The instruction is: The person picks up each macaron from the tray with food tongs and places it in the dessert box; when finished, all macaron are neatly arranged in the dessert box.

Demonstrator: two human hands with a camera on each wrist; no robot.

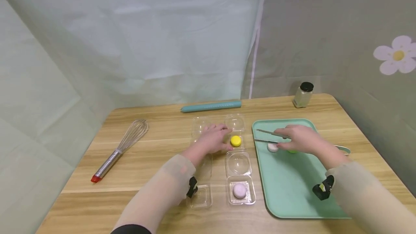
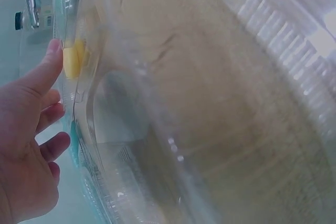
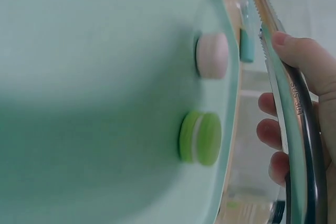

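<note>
My right hand [image 1: 300, 138] grips metal tongs [image 3: 294, 93] over the green tray [image 1: 276, 198], the tongs' toothed tips apart with nothing between them. Under the tongs, a pale pink macaron [image 3: 212, 55] and a green macaron [image 3: 200, 138] lie on the tray. My left hand [image 1: 212, 139] reaches over the transparent plastic boxes, thumb and fingers spread and loosely bent. Its fingertips are right at the edge of the far right box [image 1: 234, 122], which has its lid up and a yellow macaron [image 1: 235, 141] inside. Nearer, another open box [image 1: 229, 190] contains a lilac macaron [image 1: 239, 191].
More transparent boxes [image 1: 199, 196] stand in the left column, partly hidden by my left arm. A whisk [image 1: 121, 147] lies at the left. Along the back are a long teal box [image 1: 211, 107] and a black-lidded glass jar [image 1: 303, 95].
</note>
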